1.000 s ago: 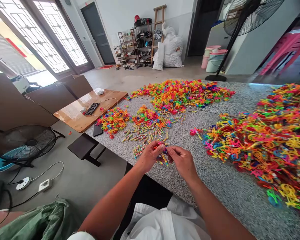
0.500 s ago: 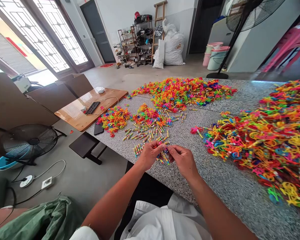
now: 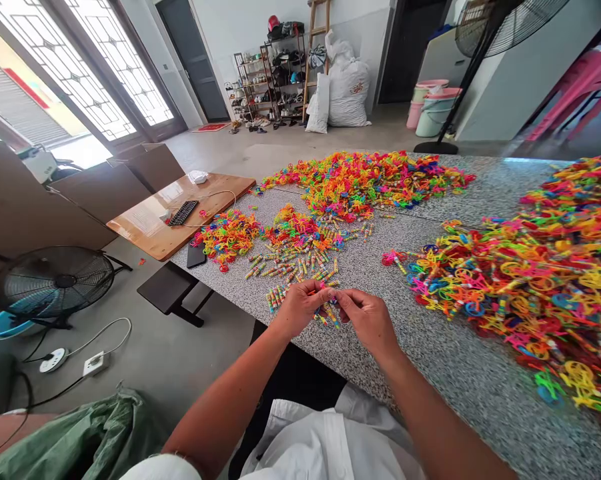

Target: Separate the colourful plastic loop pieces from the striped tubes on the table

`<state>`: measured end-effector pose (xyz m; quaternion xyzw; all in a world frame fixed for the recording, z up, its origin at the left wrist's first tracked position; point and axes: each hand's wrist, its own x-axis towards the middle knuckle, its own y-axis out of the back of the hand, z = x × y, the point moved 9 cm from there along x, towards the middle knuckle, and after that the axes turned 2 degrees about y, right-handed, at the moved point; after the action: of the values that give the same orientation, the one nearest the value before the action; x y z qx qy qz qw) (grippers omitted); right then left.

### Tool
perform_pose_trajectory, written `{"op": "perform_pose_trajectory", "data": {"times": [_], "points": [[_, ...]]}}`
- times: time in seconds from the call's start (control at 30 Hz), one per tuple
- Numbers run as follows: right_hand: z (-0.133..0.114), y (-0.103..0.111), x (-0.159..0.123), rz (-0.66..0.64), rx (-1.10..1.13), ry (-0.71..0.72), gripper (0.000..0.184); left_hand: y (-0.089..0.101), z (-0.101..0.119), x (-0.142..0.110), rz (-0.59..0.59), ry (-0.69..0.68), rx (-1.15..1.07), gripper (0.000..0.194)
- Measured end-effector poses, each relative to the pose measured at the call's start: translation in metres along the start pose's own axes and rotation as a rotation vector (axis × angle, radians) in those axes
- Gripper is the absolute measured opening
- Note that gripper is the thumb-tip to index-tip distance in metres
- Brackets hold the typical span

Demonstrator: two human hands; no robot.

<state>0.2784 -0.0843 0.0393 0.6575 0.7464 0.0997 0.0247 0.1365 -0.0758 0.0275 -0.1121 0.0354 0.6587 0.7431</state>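
My left hand [image 3: 299, 308] is closed in a pinch, with a bit of pink plastic showing at its fingertips. Right against it, the thumb and forefinger of my right hand [image 3: 370, 320] pinch together; whatever is between them is mostly hidden. Under and just beyond the fingers lie short patterned tubes [image 3: 276, 297] in yellow and green, some in a neat row. Farther off are a loose scatter of such tubes [image 3: 300, 267] and a small heap of bright plastic pieces [image 3: 290, 230].
A large pile of colourful plastic pieces with tubes [image 3: 530, 280] covers the speckled table [image 3: 410, 360] at right. Another heap [image 3: 360, 180] lies at the back. A phone [image 3: 197, 256] rests by the left edge, near a wooden table [image 3: 155, 240] with a keyboard [image 3: 183, 213].
Both hands stay together in nearly the same place, with small finger movements. The purple-blue piece seen between them earlier is now mostly covered by the fingertips. The view shifts slightly.
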Motion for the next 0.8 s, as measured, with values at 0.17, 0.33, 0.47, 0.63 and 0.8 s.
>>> {"op": "perform_pose_trajectory", "data": {"times": [0.17,0.33,0.47,0.63,0.8], "points": [[-0.004,0.005,-0.008,0.136,-0.08,0.059,0.039,-0.001,-0.001,0.0,0.052,-0.02,0.021,0.048],[-0.004,0.007,-0.015,0.248,-0.074,0.077,0.038,-0.004,-0.005,-0.001,0.084,-0.011,-0.001,0.047],[-0.018,0.005,-0.019,0.226,-0.197,0.262,0.033,-0.005,-0.004,-0.003,0.097,-0.009,-0.036,0.047],[-0.023,-0.001,-0.024,0.175,-0.301,0.408,0.034,-0.007,-0.009,-0.004,0.098,0.028,-0.08,0.047],[-0.021,-0.004,-0.023,0.154,-0.367,0.42,0.033,-0.008,-0.016,-0.005,0.122,0.064,-0.14,0.049]]}}
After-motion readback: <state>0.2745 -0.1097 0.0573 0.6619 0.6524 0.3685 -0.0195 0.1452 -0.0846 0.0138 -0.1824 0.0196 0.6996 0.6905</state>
